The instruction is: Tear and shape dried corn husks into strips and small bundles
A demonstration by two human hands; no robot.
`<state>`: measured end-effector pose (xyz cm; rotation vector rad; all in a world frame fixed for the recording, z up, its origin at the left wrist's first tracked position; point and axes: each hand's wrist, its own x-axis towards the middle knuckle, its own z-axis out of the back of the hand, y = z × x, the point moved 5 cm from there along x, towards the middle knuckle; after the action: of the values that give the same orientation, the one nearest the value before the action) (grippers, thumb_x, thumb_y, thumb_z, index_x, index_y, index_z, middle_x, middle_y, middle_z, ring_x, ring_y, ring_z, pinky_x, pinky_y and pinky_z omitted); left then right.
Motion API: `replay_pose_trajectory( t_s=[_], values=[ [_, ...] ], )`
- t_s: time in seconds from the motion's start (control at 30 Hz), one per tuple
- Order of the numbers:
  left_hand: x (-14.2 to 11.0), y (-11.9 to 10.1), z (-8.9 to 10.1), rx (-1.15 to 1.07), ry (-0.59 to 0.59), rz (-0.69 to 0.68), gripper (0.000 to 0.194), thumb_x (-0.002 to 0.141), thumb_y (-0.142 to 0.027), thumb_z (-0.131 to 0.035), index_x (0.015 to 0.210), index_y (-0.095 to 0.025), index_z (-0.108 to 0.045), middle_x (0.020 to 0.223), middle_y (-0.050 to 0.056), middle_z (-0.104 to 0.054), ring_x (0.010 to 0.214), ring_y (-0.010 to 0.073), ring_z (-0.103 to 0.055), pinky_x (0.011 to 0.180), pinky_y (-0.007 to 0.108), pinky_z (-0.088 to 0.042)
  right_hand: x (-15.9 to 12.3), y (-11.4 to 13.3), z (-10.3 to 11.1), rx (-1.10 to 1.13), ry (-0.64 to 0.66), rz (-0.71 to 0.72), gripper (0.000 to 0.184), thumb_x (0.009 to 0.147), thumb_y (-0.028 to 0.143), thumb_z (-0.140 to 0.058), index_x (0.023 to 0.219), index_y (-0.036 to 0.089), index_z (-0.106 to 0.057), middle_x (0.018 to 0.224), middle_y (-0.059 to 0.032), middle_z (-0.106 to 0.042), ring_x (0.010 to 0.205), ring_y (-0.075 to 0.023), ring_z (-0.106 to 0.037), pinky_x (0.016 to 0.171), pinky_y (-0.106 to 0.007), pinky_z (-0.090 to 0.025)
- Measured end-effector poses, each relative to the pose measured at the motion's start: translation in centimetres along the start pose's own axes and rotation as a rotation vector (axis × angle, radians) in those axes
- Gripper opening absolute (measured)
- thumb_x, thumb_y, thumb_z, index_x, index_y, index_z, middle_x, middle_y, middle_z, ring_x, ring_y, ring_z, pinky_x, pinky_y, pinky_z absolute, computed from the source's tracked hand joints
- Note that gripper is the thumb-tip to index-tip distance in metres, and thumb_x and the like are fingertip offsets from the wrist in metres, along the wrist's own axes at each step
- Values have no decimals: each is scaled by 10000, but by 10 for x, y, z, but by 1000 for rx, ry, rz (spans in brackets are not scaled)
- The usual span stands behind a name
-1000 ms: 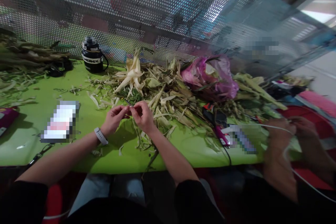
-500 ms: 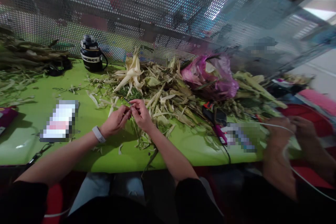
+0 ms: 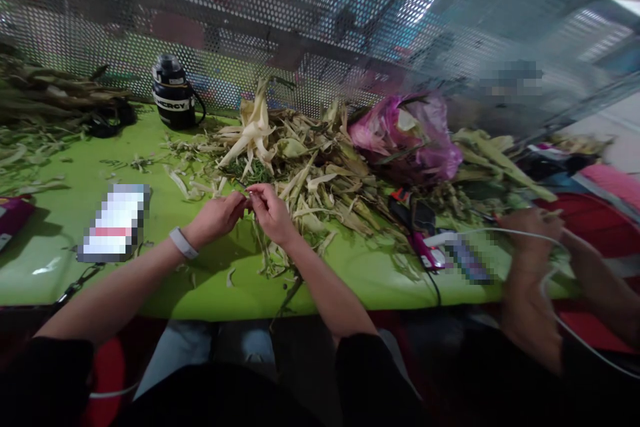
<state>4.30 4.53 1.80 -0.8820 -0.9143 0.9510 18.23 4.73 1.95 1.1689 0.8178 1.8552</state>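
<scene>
My left hand (image 3: 223, 215), with a white band on its wrist, is closed, its fingertips pinched together above the green table (image 3: 220, 287). Fingertip to fingertip with it is my right hand (image 3: 271, 213), also closed in a pinch. Whatever lies between the fingers is too small and too hidden to name; a thin dark tip pokes out above them. Pale peeled strips (image 3: 265, 253) lie under and beside the right hand. Just beyond the fingers is a heap of dried corn husks (image 3: 330, 183), with a pale peeled-back husk (image 3: 257, 132) standing upright on it.
A phone (image 3: 116, 220) lies left of my hands. At the back are a black flask (image 3: 173, 103) and a pink plastic bag (image 3: 410, 140) against a perforated metal screen (image 3: 280, 20). On the right, a co-worker's hands (image 3: 530, 230) work beside a white cable and another phone (image 3: 470, 259).
The view has shifted slightly. My two hands stay pinched together in nearly the same spot, with small finger movements. The co-worker's hands have moved a little.
</scene>
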Motion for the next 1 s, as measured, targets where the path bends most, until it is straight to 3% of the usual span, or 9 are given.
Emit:
replay_pose_trajectory(
  t_s=[0.2,0.37,0.43,0.5,0.57,0.63,0.77,0.87,1.0],
  values=[
    [3,-2,1,-157,56,67,163,854,-314,-640,745,-207,-581,557,-11,-569,499,130,-467,545,259,-315,0,6,2,-77,1,77,238,948,393,-483,1062,201,-564,906,-47,-666,769,-141,-639,714,-268,-515],
    [6,-6,6,-219,110,97,233,864,-365,-630,718,-187,-597,566,6,-589,507,125,-498,537,252,-351,0,1,3,-4,6,57,292,944,423,-498,1144,213,-523,856,-24,-655,679,-121,-614,666,-264,-519],
    [9,-6,13,-236,64,73,265,881,-423,-593,771,-182,-610,587,13,-602,515,127,-510,533,249,-364,2,-4,6,27,-28,37,301,936,435,-511,1143,216,-516,840,-18,-645,692,-125,-615,656,-262,-519],
    [13,-2,26,-226,-61,57,291,893,-458,-555,826,-181,-611,595,14,-600,514,128,-513,530,247,-370,4,-8,12,48,-96,20,294,923,447,-529,1111,220,-521,845,-17,-641,701,-125,-613,646,-260,-517],
    [17,4,41,-148,-195,68,279,886,-451,-558,828,-182,-605,593,12,-585,524,132,-511,544,248,-373,6,-12,19,70,-172,6,288,907,457,-551,1071,222,-524,843,-11,-637,682,-120,-603,633,-256,-514],
    [20,9,55,70,-276,84,221,850,-400,-610,799,-185,-607,628,20,-588,573,143,-516,575,254,-365,8,-15,25,91,-224,-10,289,890,463,-576,1039,220,-524,833,-5,-634,655,-113,-592,625,-253,-513],
    [21,10,72,563,-316,122,129,808,-315,-625,788,-187,-615,758,67,-605,729,211,-557,665,301,-367,10,-18,30,85,-271,-43,281,868,455,-607,987,215,-522,811,2,-634,614,-106,-585,610,-249,-504],
    [20,8,73,705,-279,80,128,769,-271,-636,855,-177,-645,900,111,-617,911,285,-569,776,350,-397,10,-20,30,80,-282,-53,270,864,444,-613,975,213,-526,823,-6,-640,638,-111,-597,612,-244,-502],
    [22,20,64,717,-103,65,280,693,-286,-709,954,-188,-687,936,119,-643,989,331,-558,900,415,-389,10,-24,26,93,-266,-73,271,858,444,-616,963,209,-531,822,-7,-649,646,-112,-604,609,-240,-500]
  ],
)
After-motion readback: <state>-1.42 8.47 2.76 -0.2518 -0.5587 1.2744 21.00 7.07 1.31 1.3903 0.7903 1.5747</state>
